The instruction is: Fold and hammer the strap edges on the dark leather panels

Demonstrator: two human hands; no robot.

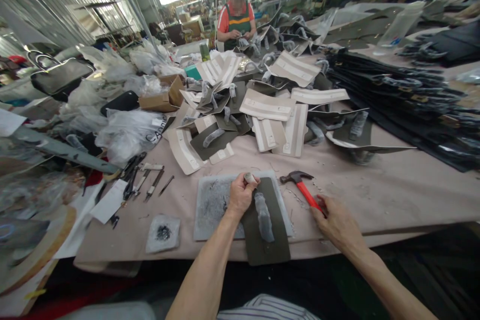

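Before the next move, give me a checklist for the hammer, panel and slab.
Right hand on hammer: ok, gripping the handle's end.
Left hand on white piece: ok, held in the fingers.
Panel on slab: not ok, its near end overhangs the slab and the table edge.
Wrapped strip on panel: cannot tell whether it is fixed down.

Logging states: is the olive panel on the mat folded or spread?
Spread: the olive panel lies flat over the grey mat, its near end past the table edge, no fold showing.
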